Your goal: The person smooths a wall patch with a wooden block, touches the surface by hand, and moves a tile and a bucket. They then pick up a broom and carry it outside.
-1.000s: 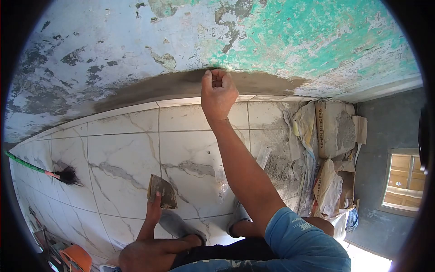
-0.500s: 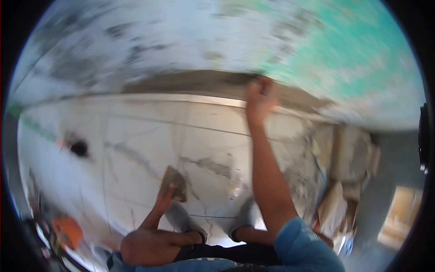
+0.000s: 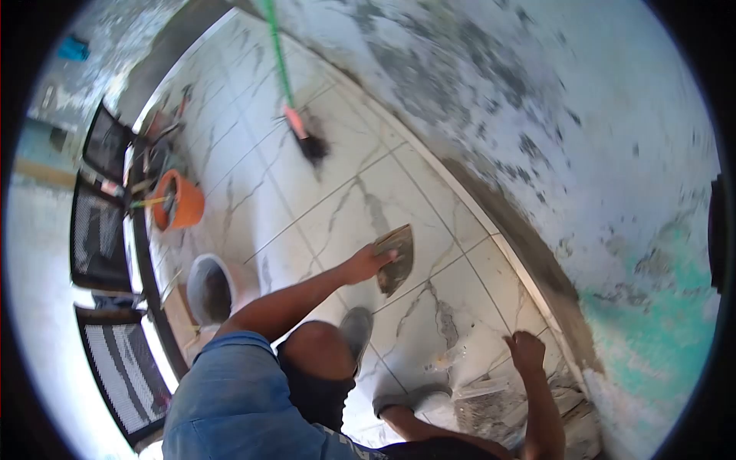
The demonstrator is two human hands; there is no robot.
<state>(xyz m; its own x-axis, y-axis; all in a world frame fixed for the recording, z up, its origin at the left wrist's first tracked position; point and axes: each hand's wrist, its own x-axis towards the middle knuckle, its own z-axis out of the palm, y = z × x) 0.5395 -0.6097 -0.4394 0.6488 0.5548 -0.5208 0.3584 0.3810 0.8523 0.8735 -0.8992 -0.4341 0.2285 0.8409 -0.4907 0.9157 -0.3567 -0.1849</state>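
In my left hand [image 3: 368, 264] is a flat, brown, mortar-smeared piece [image 3: 397, 262], gripped at its near edge with the thumb on top. It is held out over the white marbled floor tiles [image 3: 307, 218]. My right hand [image 3: 527, 350] is closed, beside the foot of the wall; what its fingers hold, if anything, I cannot tell. Along the wall's base, close to that hand, runs a strip of grey-brown mortar [image 3: 537, 261] above a pale skirting edge [image 3: 515, 264].
A green-handled broom [image 3: 295, 123] lies ahead on the tiles. To the left are an orange bucket [image 3: 188, 205], a pale bucket [image 3: 228, 290] and black mesh chairs [image 3: 100, 230]. Rubble [image 3: 491, 406] lies by my right foot. The wall [image 3: 613, 138] is stained, with green paint patches.
My view has turned left, bringing the buckets and chairs into sight. My right hand has come away from the mortar strip, lower and nearer me. My left hand still holds the flat piece.
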